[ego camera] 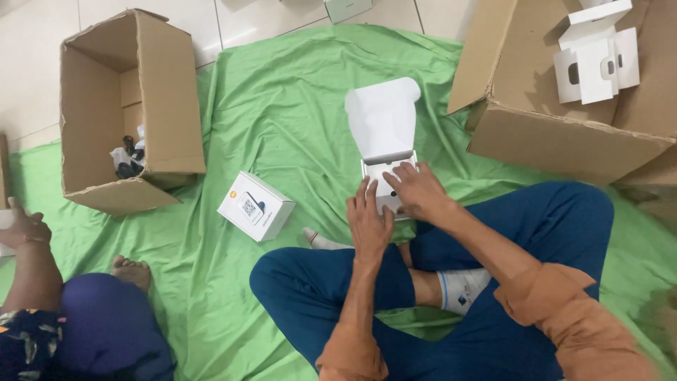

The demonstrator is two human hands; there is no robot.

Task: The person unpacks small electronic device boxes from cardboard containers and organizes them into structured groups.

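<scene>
A small white box (386,137) with its lid flipped open stands on the green cloth (282,106) in front of my crossed legs. My left hand (368,219) steadies the box's near left side, fingers resting on its edge. My right hand (417,189) presses down into the box's open tray, on a white insert with a dark spot. What lies under my fingers is hidden. A second, shut white box (255,206) with a printed label lies to the left of my hands.
An open cardboard carton (162,106) with dark items inside lies at the left. Another large carton (564,137) holding white folded inserts (596,60) stands at the top right. Another person's arm (27,254) and foot (130,270) are at the lower left.
</scene>
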